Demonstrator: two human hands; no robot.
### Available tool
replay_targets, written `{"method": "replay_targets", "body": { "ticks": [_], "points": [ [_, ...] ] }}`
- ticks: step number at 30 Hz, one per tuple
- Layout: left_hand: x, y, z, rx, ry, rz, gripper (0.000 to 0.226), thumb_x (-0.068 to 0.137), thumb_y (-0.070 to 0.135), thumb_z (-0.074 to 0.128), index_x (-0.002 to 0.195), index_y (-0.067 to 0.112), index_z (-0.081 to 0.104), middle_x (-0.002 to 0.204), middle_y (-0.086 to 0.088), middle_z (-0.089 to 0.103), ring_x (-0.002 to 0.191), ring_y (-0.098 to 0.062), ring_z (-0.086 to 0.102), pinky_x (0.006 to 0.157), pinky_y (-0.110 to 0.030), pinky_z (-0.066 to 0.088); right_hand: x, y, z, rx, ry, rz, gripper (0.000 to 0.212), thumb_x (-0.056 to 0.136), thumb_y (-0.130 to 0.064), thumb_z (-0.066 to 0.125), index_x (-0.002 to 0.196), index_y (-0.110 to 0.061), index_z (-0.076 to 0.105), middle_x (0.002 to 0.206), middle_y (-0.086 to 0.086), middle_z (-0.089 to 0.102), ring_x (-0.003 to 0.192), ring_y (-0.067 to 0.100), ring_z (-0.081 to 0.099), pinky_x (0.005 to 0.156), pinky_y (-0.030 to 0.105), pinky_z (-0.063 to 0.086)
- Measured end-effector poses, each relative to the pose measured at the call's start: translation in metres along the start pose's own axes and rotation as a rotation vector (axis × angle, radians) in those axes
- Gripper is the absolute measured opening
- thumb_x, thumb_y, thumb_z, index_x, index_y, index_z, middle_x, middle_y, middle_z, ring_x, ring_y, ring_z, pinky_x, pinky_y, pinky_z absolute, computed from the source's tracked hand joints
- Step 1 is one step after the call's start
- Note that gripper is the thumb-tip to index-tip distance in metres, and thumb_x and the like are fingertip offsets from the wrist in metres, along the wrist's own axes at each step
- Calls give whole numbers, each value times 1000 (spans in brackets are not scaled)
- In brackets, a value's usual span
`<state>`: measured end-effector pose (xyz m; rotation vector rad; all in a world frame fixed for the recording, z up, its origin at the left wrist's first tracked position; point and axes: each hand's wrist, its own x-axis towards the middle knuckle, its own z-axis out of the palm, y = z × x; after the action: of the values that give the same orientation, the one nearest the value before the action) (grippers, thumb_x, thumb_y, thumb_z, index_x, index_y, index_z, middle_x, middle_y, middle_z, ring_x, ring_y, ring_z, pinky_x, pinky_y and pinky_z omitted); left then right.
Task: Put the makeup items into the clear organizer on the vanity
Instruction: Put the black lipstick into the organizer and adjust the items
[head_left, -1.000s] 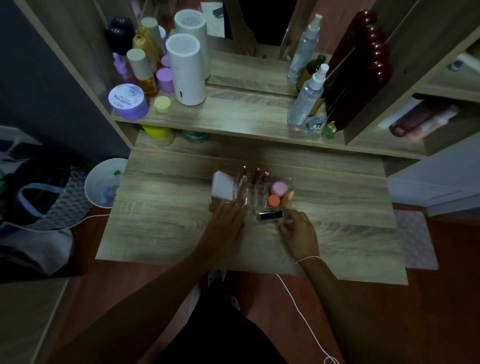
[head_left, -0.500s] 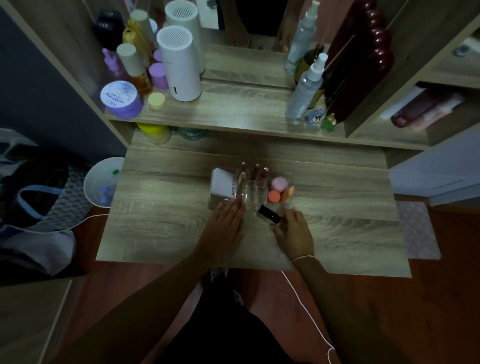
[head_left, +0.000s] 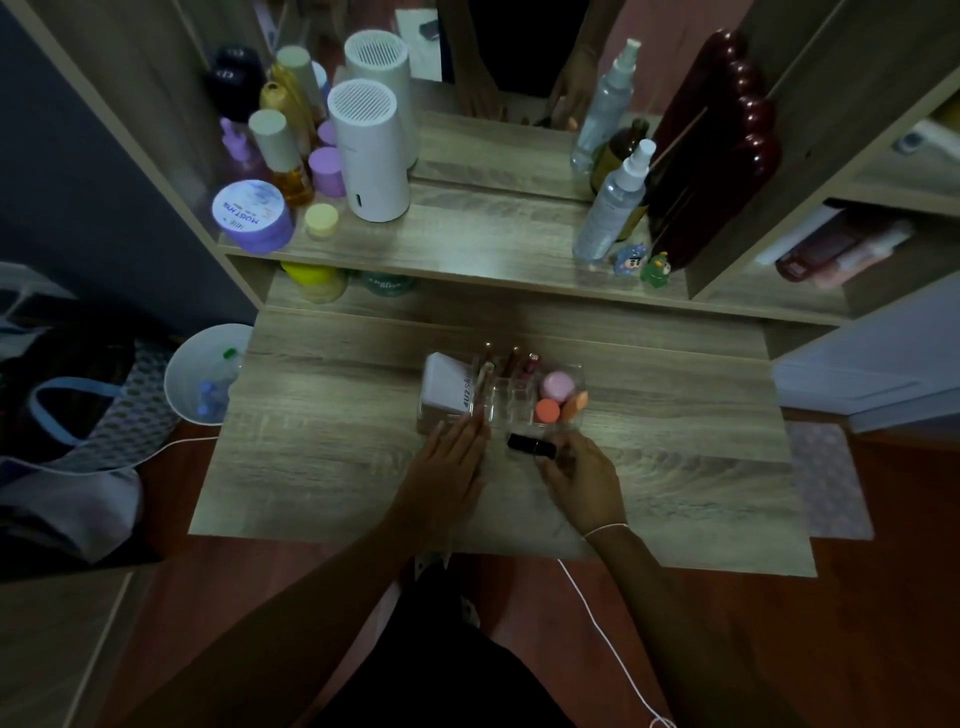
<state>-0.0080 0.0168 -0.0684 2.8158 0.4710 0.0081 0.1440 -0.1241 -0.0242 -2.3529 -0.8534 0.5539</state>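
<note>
The clear organizer (head_left: 511, 408) stands in the middle of the wooden vanity desk (head_left: 337, 457). It holds a white box (head_left: 445, 384) at its left, several slim lip tubes (head_left: 511, 359) at the back, and pink and orange sponges (head_left: 557, 397) at its right. My left hand (head_left: 449, 460) lies flat against the organizer's front left corner, fingers together. My right hand (head_left: 582, 480) pinches a black lipstick tube (head_left: 531, 446), which lies crosswise just in front of the organizer.
The shelf above carries a white cylinder (head_left: 370, 150), a purple jar (head_left: 253, 214), bottles (head_left: 278, 150) and a spray bottle (head_left: 613, 202). A white bin (head_left: 205, 376) stands left of the desk, beside bags. A white cable (head_left: 602, 631) hangs off the front edge.
My right hand has drawn the black tube a little back from the organizer's front and turned it, tilted half a second ago, crosswise now. My left hand has stayed at the organizer.
</note>
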Motion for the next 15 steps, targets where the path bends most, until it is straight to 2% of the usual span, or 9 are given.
{"method": "replay_targets", "body": {
  "ticks": [2,4,7,9,12,15],
  "points": [
    [-1,-1,0,3,6,10,62,90,37,38,142,5,33,149,-16,35,138,-27,29,114,-46,17,-1,-9,-3,61,7,-6,24,79,-17,70,93,-30,56,91,-3,66,79,16,64,72,28,50],
    [0,-2,-1,-9,18,23,62,89,35,38,142,5,33,148,-16,35,138,-27,30,112,-46,19,2,-16,-4,91,16,-5,22,79,-22,71,93,-28,56,88,-3,70,74,14,65,68,26,48],
    [0,-2,-3,-25,29,23,62,88,34,39,142,4,34,147,-17,37,136,-28,33,110,-45,19,8,-28,-6,81,37,-40,29,79,-26,73,105,-19,60,88,-3,70,74,10,63,61,13,39],
    [-1,-1,-2,-28,30,22,62,88,34,39,142,4,34,146,-17,38,137,-28,32,111,-45,18,13,-41,-9,121,57,-70,25,80,-25,73,101,-20,61,89,-4,70,74,8,62,62,6,40],
    [0,-1,1,-29,37,16,60,88,33,41,140,4,35,144,-17,42,136,-29,33,111,-46,19,24,-57,-13,157,122,-147,18,80,-23,73,94,-22,62,93,-1,71,78,8,64,71,24,53],
    [0,-1,2,-18,33,11,60,88,34,40,140,4,36,144,-17,43,135,-29,35,110,-45,19,36,-67,-13,200,157,-148,19,80,-23,73,96,-25,63,97,5,69,81,11,66,76,29,55]
  ]
}}
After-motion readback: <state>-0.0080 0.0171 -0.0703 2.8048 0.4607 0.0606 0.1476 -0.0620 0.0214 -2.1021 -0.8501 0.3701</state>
